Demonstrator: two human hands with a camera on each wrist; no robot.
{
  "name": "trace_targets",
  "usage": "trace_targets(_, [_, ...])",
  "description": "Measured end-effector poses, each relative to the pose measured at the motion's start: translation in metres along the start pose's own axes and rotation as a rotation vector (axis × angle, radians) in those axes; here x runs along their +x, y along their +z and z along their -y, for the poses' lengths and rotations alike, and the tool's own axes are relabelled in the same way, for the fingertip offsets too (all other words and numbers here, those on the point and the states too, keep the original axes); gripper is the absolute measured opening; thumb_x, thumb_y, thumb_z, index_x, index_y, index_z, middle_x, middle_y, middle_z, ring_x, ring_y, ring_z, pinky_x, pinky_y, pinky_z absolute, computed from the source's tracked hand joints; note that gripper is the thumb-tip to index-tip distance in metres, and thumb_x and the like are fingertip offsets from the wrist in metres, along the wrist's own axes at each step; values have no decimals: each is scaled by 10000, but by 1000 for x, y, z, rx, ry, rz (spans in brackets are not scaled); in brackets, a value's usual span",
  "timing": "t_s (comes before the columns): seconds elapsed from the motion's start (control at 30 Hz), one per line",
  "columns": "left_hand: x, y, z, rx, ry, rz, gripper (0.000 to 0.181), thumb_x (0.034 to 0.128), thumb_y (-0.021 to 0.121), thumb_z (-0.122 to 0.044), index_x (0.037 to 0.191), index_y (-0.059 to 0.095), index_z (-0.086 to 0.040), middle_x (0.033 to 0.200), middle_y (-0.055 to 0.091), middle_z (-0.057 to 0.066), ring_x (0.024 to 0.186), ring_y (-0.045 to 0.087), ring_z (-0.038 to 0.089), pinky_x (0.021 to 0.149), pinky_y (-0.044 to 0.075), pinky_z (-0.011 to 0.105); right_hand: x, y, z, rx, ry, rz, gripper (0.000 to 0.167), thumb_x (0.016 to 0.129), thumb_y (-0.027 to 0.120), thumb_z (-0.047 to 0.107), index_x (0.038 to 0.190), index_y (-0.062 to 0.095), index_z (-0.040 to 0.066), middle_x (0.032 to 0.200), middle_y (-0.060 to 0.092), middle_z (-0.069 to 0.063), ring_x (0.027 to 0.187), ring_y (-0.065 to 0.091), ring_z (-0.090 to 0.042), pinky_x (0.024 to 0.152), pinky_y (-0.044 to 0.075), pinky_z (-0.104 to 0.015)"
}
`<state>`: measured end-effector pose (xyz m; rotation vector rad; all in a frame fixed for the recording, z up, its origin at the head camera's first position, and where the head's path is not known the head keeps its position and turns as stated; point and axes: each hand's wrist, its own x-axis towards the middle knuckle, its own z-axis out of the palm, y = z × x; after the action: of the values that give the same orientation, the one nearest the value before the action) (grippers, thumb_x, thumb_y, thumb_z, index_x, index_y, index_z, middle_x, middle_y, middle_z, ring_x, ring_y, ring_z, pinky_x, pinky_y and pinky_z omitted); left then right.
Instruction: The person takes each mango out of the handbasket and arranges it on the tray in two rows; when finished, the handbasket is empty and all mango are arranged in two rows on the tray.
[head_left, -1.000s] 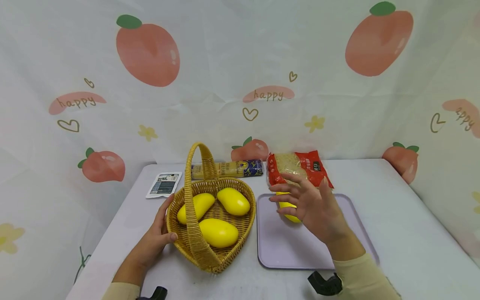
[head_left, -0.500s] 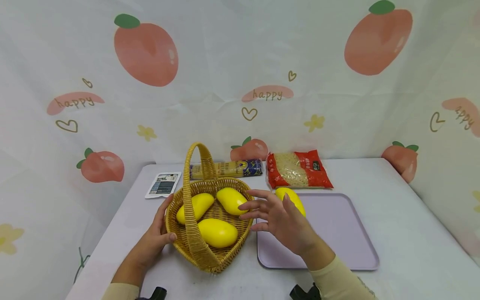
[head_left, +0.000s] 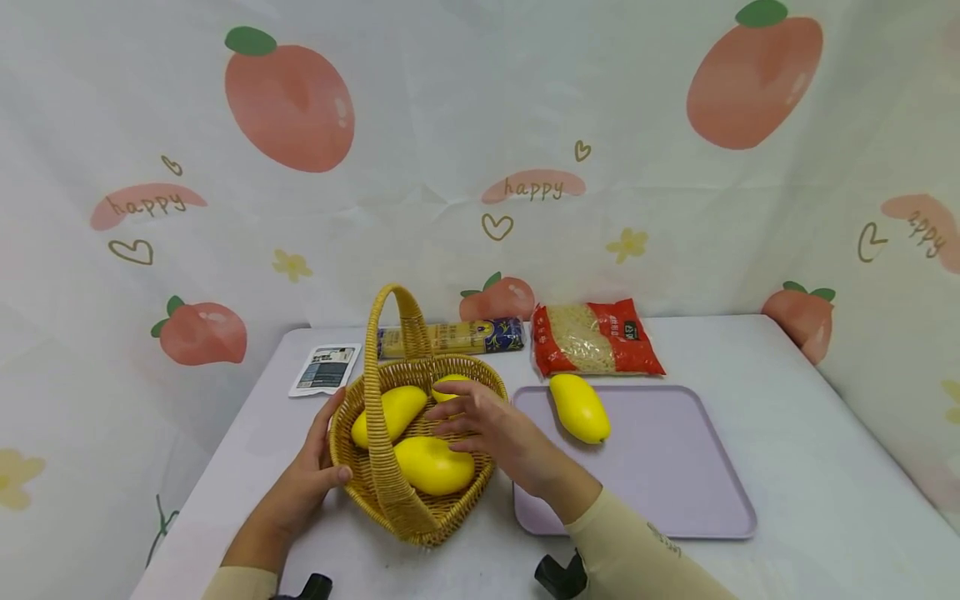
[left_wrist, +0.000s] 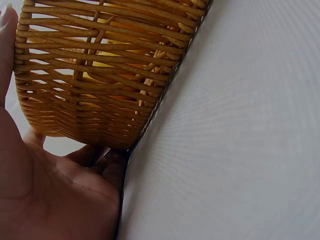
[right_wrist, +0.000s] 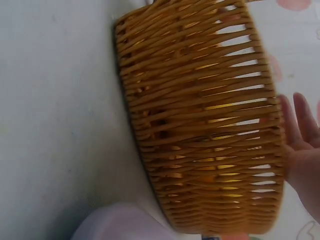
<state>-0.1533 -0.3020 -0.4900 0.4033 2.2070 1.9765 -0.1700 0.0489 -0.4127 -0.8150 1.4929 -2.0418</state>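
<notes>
A wicker basket (head_left: 420, 533) with a tall handle holds three yellow mangoes, among them a front one (head_left: 435, 467) and a left one (head_left: 397, 412). My left hand (head_left: 300, 483) rests against the basket's left side, thumb at the rim; the left wrist view has the palm (left_wrist: 65, 190) beside the woven wall (left_wrist: 100, 100). Over the right part of the basket hovers my right hand (head_left: 498, 429), fingers spread and holding nothing, partly covering the back mango (head_left: 448, 387). In the right wrist view the fingers (right_wrist: 300, 120) show beyond the basket wall (right_wrist: 210, 130).
A lilac tray (head_left: 660, 467) lies right of the basket, with another mango (head_left: 580, 408) at its back left corner. Behind stand a red bag of pasta (head_left: 592, 337) and a long noodle pack (head_left: 480, 337). A white packet (head_left: 325, 369) lies back left.
My right hand has moved left from above the tray to over the basket, uncovering the mango on the tray. My left hand stays at the basket.
</notes>
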Motion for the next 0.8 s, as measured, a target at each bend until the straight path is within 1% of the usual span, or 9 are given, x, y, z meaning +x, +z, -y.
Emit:
trace_targets(0.1, [0,1,-1,-1,4,3,1114,981,835,-313,1764,43,-341,1804,-25,113,1600,116,315,1132,296,157,8,4,-1,-157,52,-12,789,1101,470,638,1641,403,66,1508,547,-191,1429,482,-460,1160,413,-559])
trace_targets(0.2, [1,2,-3,6,7,6,1106,986,829,-309,1764,43,-339,1804,-28,117,1602,105,336,1130,295,154,14,8,-1,-352,100,16,736,1109,484,610,1646,426,109,1510,558,-131,1414,519,-300,1160,423,-470])
trace_targets(0.3, [1,3,-6,6,10,8,1100,986,831,-313,1762,53,-360,1804,-33,117,1606,84,367,1131,294,153,19,12,-1,-497,144,56,735,1103,519,604,1648,439,117,1521,558,-121,1373,533,-196,1135,440,-404])
trace_targets(0.4, [2,3,-7,7,12,8,1105,984,833,-316,1763,50,-356,1805,-30,113,1609,65,387,1131,291,150,24,14,0,-598,197,69,737,1079,613,569,1636,460,110,1513,567,-116,1349,549,-185,1103,468,-398])
trace_targets(0.5, [1,2,-6,4,14,7,1117,981,835,-312,1765,38,-330,1805,-27,112,1612,53,390,1131,288,148,31,16,-2,-697,237,84,739,1049,719,483,1625,471,93,1530,566,-115,1371,548,-214,1126,455,-412])
trace_targets(0.6, [1,1,-4,1,13,5,1124,978,838,-312,1765,35,-321,1804,-33,117,1611,60,382,1129,290,148,36,19,-6,-835,247,110,770,1016,789,412,1630,465,80,1570,547,-93,1424,507,-193,1178,404,-400])
trace_targets(0.67, [1,1,-3,-7,11,3,1123,977,840,-304,1764,39,-327,1803,-37,116,1609,69,369,1130,291,150,39,22,-11,-930,249,122,787,993,815,389,1633,469,90,1586,533,-76,1428,490,-167,1179,392,-371])
trace_targets(0.73, [1,0,-2,-10,9,3,1120,978,838,-299,1764,41,-332,1801,-35,117,1604,83,364,1131,296,155,40,26,-14,-1026,255,125,767,959,843,349,1605,513,104,1545,562,-49,1370,513,-130,1135,423,-339])
trace_targets(0.8, [1,1,-2,-12,7,5,1117,980,837,-297,1764,42,-333,1801,-37,119,1602,87,363,1130,296,155,40,30,-16,-1121,265,131,734,928,861,342,1565,565,127,1486,599,-21,1279,548,-105,1059,466,-317])
